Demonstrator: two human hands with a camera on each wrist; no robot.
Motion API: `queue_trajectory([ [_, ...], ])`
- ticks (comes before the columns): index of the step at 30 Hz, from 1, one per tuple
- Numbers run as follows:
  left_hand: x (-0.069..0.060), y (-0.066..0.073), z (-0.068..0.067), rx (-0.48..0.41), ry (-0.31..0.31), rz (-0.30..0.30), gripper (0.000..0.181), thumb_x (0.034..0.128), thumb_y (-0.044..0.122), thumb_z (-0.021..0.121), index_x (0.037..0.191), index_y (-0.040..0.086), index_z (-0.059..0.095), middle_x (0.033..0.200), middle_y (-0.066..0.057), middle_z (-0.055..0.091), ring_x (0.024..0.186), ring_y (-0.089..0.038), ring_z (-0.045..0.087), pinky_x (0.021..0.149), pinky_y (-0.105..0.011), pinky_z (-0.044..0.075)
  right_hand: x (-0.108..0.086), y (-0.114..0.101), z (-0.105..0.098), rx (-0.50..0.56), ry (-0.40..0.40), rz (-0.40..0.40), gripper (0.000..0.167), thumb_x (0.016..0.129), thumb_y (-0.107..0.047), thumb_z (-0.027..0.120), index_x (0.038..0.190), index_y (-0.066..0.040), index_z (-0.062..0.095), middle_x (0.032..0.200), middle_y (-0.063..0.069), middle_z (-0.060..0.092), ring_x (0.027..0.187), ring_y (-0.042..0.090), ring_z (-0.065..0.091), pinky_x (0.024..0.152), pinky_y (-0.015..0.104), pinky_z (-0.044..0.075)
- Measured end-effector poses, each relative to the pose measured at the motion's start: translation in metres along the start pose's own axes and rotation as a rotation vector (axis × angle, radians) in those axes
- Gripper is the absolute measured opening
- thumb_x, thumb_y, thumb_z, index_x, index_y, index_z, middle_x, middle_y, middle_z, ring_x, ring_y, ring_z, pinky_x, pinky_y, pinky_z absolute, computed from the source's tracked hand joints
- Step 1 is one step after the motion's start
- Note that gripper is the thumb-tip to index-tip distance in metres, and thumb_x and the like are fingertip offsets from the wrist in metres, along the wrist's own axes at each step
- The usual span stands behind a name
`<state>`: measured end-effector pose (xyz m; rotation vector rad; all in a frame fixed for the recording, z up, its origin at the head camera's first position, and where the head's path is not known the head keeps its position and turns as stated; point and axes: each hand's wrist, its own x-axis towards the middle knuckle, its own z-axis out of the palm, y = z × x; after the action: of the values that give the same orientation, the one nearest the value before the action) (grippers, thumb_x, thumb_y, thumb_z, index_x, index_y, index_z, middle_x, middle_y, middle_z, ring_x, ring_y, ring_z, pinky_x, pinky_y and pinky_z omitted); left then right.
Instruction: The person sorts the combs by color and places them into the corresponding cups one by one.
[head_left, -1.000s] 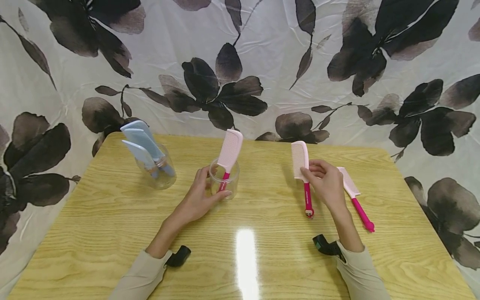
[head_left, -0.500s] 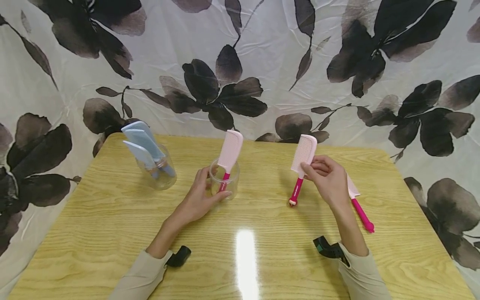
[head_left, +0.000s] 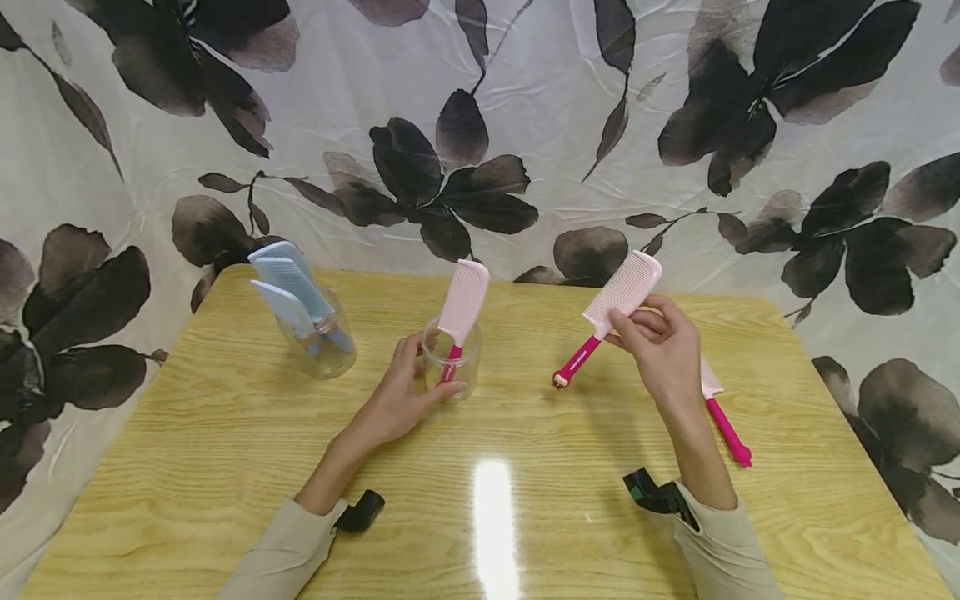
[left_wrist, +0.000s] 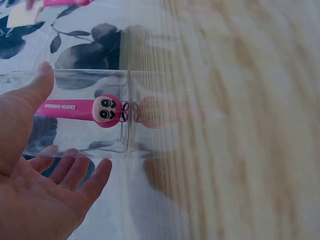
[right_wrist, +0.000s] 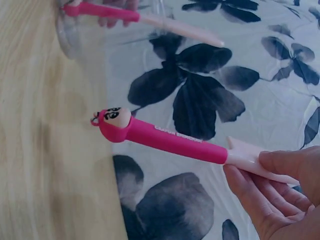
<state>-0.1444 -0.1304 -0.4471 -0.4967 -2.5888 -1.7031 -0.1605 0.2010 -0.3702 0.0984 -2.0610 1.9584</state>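
Observation:
My left hand [head_left: 397, 400] holds a clear jar [head_left: 472, 375], thumb and fingers round its sides. A pink comb [head_left: 465, 300] leans in that jar, teeth end up; its dark pink handle [left_wrist: 70, 109] ends in a small character face near the jar's bottom. Off to the right, my right hand [head_left: 663, 354] pinches a second pink comb [head_left: 624, 292] close to where head meets handle. That comb is tilted above the table, its handle [right_wrist: 175, 141] pointing down toward the jar. A third pink comb [head_left: 727, 429] lies on the table, partly hidden behind the right hand.
Another clear jar [head_left: 341, 354] at the back left holds several light blue combs [head_left: 288, 287]. A floral cloth [head_left: 562, 125] hangs behind the wooden table [head_left: 187, 467]. Black wrist cameras [head_left: 360, 511] sit on both sleeves.
The right hand has lifted the comb off the table, and its handle has swung left toward the jar. The left hand and its jar have stayed in place.

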Motion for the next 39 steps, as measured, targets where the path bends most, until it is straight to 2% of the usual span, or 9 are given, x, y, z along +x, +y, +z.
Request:
queue_trajectory([
  [7, 0.000, 0.001, 0.000, -0.004, -0.003, 0.000, 0.079, 0.0926, 0.016, 0.079, 0.153, -0.001, 0.031, 0.143, -0.025, 0.036, 0.129, -0.045, 0.048, 0.107, -0.060, 0.044, 0.002, -0.005, 0.007, 0.127, 0.033, -0.052, 0.025, 0.091, 0.005, 0.074, 0.113, 0.003, 0.062, 0.093, 0.008, 0.074, 0.083, 0.017, 0.075, 0.076, 0.037, 0.061],
  [26, 0.001, 0.000, 0.000, 0.002, -0.003, 0.009, 0.081, 0.0920, 0.016, 0.080, 0.154, -0.001, 0.030, 0.144, -0.024, 0.035, 0.131, -0.041, 0.045, 0.108, -0.058, 0.044, 0.009, -0.025, 0.038, 0.313, 0.029, -0.210, 0.026, 0.095, 0.006, 0.068, 0.120, 0.007, 0.062, 0.107, 0.018, 0.073, 0.095, 0.025, 0.074, 0.083, 0.043, 0.060],
  [32, 0.001, 0.002, -0.001, -0.003, -0.017, -0.011, 0.083, 0.0922, 0.018, 0.080, 0.155, 0.002, 0.028, 0.148, -0.023, 0.034, 0.134, -0.039, 0.043, 0.110, -0.056, 0.043, 0.010, -0.030, 0.050, 0.334, 0.011, -0.216, 0.025, 0.095, 0.006, 0.068, 0.119, 0.007, 0.061, 0.107, 0.019, 0.072, 0.095, 0.026, 0.075, 0.083, 0.045, 0.060],
  [39, 0.000, 0.001, -0.001, -0.008, -0.008, -0.008, 0.080, 0.0932, 0.018, 0.079, 0.154, 0.000, 0.030, 0.147, -0.024, 0.035, 0.133, -0.042, 0.044, 0.110, -0.059, 0.041, 0.010, -0.033, 0.068, 0.359, -0.015, -0.217, 0.023, 0.095, 0.008, 0.067, 0.117, 0.005, 0.061, 0.105, 0.018, 0.072, 0.092, 0.025, 0.075, 0.082, 0.044, 0.061],
])
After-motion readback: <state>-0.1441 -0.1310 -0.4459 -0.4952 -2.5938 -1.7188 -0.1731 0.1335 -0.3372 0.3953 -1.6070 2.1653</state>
